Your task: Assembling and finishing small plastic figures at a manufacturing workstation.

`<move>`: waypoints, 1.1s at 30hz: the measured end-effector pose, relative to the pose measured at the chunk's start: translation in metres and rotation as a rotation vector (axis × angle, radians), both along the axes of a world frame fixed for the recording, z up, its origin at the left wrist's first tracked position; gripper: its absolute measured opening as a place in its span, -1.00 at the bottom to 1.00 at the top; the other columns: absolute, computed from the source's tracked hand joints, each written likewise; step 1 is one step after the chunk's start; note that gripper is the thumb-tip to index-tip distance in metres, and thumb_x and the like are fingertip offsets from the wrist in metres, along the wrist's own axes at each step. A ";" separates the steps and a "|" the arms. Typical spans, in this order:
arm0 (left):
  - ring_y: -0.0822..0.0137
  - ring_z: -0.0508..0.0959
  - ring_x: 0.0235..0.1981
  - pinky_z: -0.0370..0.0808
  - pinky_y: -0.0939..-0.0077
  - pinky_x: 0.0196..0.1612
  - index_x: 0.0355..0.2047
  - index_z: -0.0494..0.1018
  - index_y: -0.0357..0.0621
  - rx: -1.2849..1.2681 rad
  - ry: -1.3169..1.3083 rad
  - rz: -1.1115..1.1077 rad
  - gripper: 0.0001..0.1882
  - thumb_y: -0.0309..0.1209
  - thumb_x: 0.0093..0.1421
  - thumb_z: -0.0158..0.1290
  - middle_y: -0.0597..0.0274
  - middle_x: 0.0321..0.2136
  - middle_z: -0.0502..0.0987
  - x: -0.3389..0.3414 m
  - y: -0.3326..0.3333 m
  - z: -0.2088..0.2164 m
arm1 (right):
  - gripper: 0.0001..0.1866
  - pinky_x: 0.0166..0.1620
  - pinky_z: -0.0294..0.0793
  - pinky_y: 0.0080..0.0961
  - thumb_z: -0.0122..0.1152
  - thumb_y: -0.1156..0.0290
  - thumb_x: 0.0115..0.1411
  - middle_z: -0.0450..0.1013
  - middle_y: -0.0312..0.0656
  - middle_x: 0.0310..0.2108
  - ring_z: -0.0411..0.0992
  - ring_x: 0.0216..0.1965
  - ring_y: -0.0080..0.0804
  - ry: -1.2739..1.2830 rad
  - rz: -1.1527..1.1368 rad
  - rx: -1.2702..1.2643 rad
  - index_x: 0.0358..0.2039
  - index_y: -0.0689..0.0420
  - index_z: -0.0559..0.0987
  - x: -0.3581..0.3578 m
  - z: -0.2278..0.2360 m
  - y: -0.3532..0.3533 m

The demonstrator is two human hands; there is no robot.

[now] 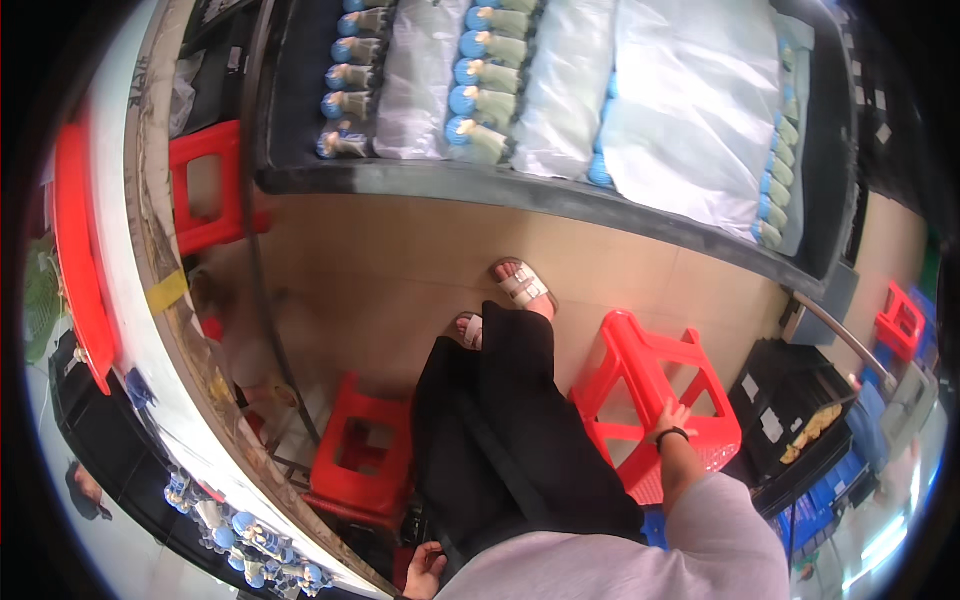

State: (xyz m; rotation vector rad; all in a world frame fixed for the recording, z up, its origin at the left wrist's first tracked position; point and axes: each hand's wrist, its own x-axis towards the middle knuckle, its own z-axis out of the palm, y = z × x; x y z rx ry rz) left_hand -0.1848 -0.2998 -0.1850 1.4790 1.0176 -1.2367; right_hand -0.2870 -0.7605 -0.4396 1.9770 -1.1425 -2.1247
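Observation:
A red plastic stool [632, 375] is tipped on its side at my right, its legs and openings showing. My right hand [675, 422], with a dark band at the wrist, grips an edge of it; part of the grip is hidden. Low by my left hip, my left hand [427, 570] hangs with loosely bent fingers and nothing visible in it. Nearest to that hand are my black trousers or apron and another red stool [362, 450] under the table edge.
Ahead, a large black tray [420, 180] holds rows of blue-headed figurines [478, 100] and white sheets. A white table [150, 370] with more figurines [245, 545] runs along my left. Black crates [785, 400] stand at right. A further red stool [205, 190] sits far left.

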 end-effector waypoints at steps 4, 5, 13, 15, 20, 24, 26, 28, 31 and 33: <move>0.43 0.43 -0.25 0.32 0.57 -0.13 -0.18 0.26 -0.25 0.146 0.021 -0.146 -0.75 -0.61 0.09 -0.08 0.18 -0.26 0.41 -0.025 0.029 0.003 | 0.20 0.04 0.21 -0.10 0.46 0.26 -0.48 -0.01 0.02 0.06 -0.03 0.15 -0.09 0.056 -0.190 0.028 0.16 -0.08 -0.12 -0.010 -0.008 -0.036; 0.40 0.43 -0.25 0.31 0.57 -0.12 -0.20 0.29 -0.23 0.156 -0.147 -0.152 -0.75 -0.59 0.08 -0.04 0.19 -0.25 0.41 -0.029 0.016 0.001 | 0.21 0.05 0.26 -0.31 0.47 0.28 -0.51 -0.02 0.05 0.08 0.05 0.12 -0.05 0.047 -0.186 0.039 0.16 -0.05 -0.11 -0.016 -0.012 -0.042; 0.23 0.39 -0.21 0.30 0.46 -0.09 -0.43 0.44 -0.07 0.291 -0.284 -0.364 -0.87 -0.56 -0.02 0.01 0.20 -0.33 0.39 -0.086 0.090 -0.018 | 0.27 0.13 0.09 -0.21 0.45 0.01 -0.53 -0.18 0.12 0.15 -0.06 0.16 0.01 0.203 -0.149 0.143 0.18 -0.12 -0.15 -0.021 -0.021 -0.013; 0.24 0.38 -0.19 0.29 0.47 -0.09 -0.43 0.44 -0.06 0.289 -0.257 -0.431 -0.87 -0.56 -0.01 0.00 0.18 -0.32 0.39 -0.056 0.051 -0.028 | 0.32 0.13 0.07 -0.18 0.47 0.00 -0.57 -0.30 0.07 0.18 -0.22 0.21 -0.06 0.242 -0.102 0.001 0.17 -0.30 -0.23 -0.075 -0.028 -0.038; 0.25 0.37 -0.18 0.29 0.49 -0.10 -0.38 0.42 -0.05 0.384 0.086 -0.436 -0.84 -0.58 0.01 -0.03 0.15 -0.29 0.36 -0.132 0.138 0.001 | 0.32 0.07 0.11 -0.03 0.51 0.17 -0.57 -0.28 -0.10 0.19 -0.23 0.22 -0.16 0.195 -0.083 -0.031 0.16 -0.34 -0.21 -0.017 -0.023 -0.013; 0.16 0.36 -0.17 0.29 0.46 -0.09 -0.31 0.39 -0.05 0.253 -0.183 -0.531 -0.80 -0.58 0.03 -0.07 0.11 -0.25 0.33 -0.022 0.059 0.000 | 0.27 0.00 0.17 0.09 0.52 0.23 -0.62 -0.06 -0.02 0.11 -0.10 0.16 -0.08 -0.024 -0.208 0.052 0.14 -0.31 -0.09 -0.083 -0.047 -0.049; 0.12 0.36 -0.17 0.29 0.44 -0.08 -0.28 0.38 -0.07 0.222 -0.228 -0.526 -0.78 -0.58 0.03 -0.07 0.09 -0.25 0.32 -0.033 0.075 0.001 | 0.25 -0.01 0.19 0.07 0.52 0.21 -0.66 0.01 0.02 0.04 -0.04 0.12 -0.03 -0.064 -0.133 0.107 0.12 -0.30 -0.03 -0.050 -0.033 -0.024; 0.12 0.36 -0.17 0.29 0.43 -0.08 -0.28 0.38 -0.07 0.151 -0.246 -0.570 -0.78 -0.58 0.02 -0.07 0.08 -0.25 0.32 -0.031 0.084 0.006 | 0.30 0.04 0.19 -0.11 0.51 0.07 -0.73 0.09 0.15 -0.04 0.06 0.03 0.11 -0.071 -0.055 0.181 0.13 -0.13 -0.02 0.020 -0.011 -0.003; 0.11 0.35 -0.17 0.29 0.43 -0.08 -0.28 0.38 -0.08 0.021 -0.337 -0.629 -0.77 -0.57 0.02 -0.07 0.07 -0.26 0.32 -0.013 0.099 -0.014 | 0.28 0.03 0.19 -0.13 0.50 0.07 -0.71 0.11 0.16 -0.03 0.07 0.03 0.09 -0.051 0.004 0.188 0.13 -0.11 -0.02 0.082 0.000 0.010; 0.11 0.35 -0.16 0.29 0.43 -0.08 -0.28 0.38 -0.08 -0.027 -0.404 -0.640 -0.77 -0.57 0.01 -0.07 0.07 -0.26 0.32 -0.009 0.104 -0.023 | 0.26 0.02 0.22 -0.15 0.48 0.05 -0.68 0.13 0.13 -0.01 0.12 0.02 0.06 -0.088 0.079 0.301 0.13 -0.11 0.00 0.102 -0.006 0.012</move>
